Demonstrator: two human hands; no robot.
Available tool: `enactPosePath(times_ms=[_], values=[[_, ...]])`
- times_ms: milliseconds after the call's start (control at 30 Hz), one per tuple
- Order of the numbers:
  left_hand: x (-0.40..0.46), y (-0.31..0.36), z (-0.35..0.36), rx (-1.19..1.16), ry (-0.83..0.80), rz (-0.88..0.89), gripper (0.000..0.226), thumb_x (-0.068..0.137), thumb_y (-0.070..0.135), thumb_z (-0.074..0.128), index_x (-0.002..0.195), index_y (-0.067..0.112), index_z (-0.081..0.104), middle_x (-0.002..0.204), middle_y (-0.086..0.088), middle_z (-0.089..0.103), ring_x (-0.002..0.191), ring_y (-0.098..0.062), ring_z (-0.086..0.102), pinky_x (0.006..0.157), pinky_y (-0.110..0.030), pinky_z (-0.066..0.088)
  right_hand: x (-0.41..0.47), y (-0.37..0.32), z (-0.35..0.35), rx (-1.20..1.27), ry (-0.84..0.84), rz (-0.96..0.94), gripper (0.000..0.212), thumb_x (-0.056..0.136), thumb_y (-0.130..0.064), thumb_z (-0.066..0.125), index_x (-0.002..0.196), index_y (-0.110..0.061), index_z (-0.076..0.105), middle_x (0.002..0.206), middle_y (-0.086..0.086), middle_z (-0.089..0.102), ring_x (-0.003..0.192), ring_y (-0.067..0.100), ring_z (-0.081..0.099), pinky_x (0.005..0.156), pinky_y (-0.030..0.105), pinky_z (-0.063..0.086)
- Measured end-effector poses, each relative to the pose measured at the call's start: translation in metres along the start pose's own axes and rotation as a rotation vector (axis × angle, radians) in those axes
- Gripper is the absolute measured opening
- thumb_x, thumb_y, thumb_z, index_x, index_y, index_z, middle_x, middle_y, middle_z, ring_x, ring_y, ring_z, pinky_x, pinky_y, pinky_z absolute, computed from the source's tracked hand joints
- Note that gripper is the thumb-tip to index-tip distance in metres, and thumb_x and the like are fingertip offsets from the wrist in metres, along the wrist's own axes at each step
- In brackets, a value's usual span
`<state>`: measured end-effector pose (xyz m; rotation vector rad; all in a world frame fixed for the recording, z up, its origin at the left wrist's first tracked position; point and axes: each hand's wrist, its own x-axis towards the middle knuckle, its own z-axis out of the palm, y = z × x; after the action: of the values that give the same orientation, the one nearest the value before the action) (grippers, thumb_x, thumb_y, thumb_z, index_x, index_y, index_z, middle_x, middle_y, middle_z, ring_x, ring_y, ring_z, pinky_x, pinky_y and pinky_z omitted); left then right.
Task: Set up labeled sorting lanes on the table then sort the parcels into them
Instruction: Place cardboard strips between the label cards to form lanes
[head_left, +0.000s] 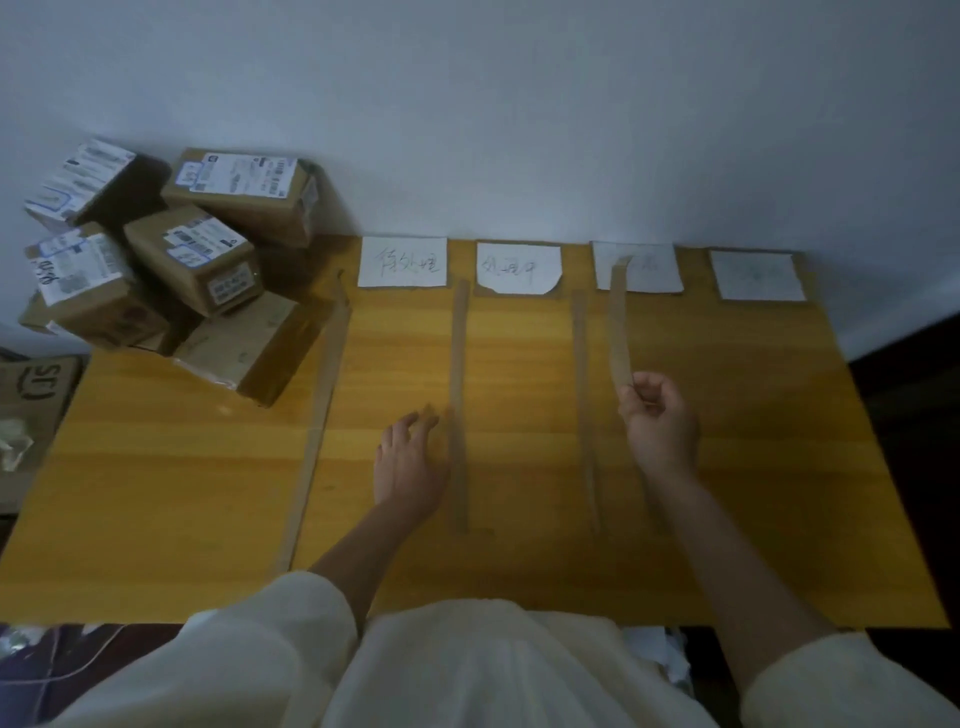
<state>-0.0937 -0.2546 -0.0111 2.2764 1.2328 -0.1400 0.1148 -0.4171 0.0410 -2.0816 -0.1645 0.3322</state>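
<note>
Several white paper labels lie along the far edge of the wooden table (156, 467): the first label (402, 261), the second (518, 268), the third (638, 266) and the fourth (756, 275). Three brown tape strips mark lanes: the left strip (319, 405), the middle strip (460, 405) and the right strip (583, 405). My right hand (657, 421) pinches the near end of a loose tape strip (619, 322), which reaches up over the third label. My left hand (408, 457) rests open on the table beside the middle strip. A pile of brown parcels (192, 260) sits at the far left corner.
A grey-white wall stands right behind the table. A cardboard box (36, 395) with black lettering sits off the table's left edge. Dark floor shows past the right edge. My cream-coloured clothing fills the bottom of the view.
</note>
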Motion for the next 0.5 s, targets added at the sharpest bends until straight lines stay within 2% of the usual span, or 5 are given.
enactPosePath(times_ms=[100,267,400,500], values=[[0.000,0.046,0.020,-0.015,-0.079,0.083,0.057,0.085,0.023,0.063,0.139,0.026,0.042,0.144,-0.001,0.042,0.134,-0.023,0.036,0.108,-0.037,0.035,0.023,0.023,-0.037,0.022,0.024,0.035,0.010,0.091,-0.016,0.064,0.099,-0.021,0.062,0.093,-0.005,0.064,0.086,0.018,0.063,0.075,0.032,0.053],[-0.008,0.115,0.052,0.044,-0.236,0.236,0.055,0.090,0.025,0.061,0.140,0.027,0.041,0.147,0.002,0.040,0.138,-0.021,0.033,0.109,-0.035,0.037,0.056,0.070,-0.085,0.073,0.021,0.126,0.013,0.088,-0.013,0.066,0.098,-0.020,0.062,0.094,0.000,0.065,0.089,0.020,0.062,0.079,0.034,0.050],[-0.015,0.163,0.074,0.158,-0.324,0.337,0.056,0.092,0.028,0.059,0.143,0.029,0.037,0.151,0.004,0.036,0.140,-0.020,0.030,0.112,-0.039,0.034,0.071,0.100,-0.110,0.111,-0.033,0.287,0.010,0.091,-0.012,0.065,0.096,-0.019,0.060,0.097,0.002,0.064,0.089,0.019,0.059,0.074,0.030,0.046],[-0.018,0.189,0.088,0.245,-0.380,0.384,0.059,0.092,0.026,0.057,0.146,0.028,0.034,0.154,0.003,0.031,0.143,-0.021,0.026,0.115,-0.040,0.028,0.081,0.123,-0.117,0.164,-0.034,0.423,0.015,0.091,-0.009,0.064,0.083,-0.020,0.059,0.098,0.007,0.064,0.085,0.021,0.060,0.068,0.030,0.049]])
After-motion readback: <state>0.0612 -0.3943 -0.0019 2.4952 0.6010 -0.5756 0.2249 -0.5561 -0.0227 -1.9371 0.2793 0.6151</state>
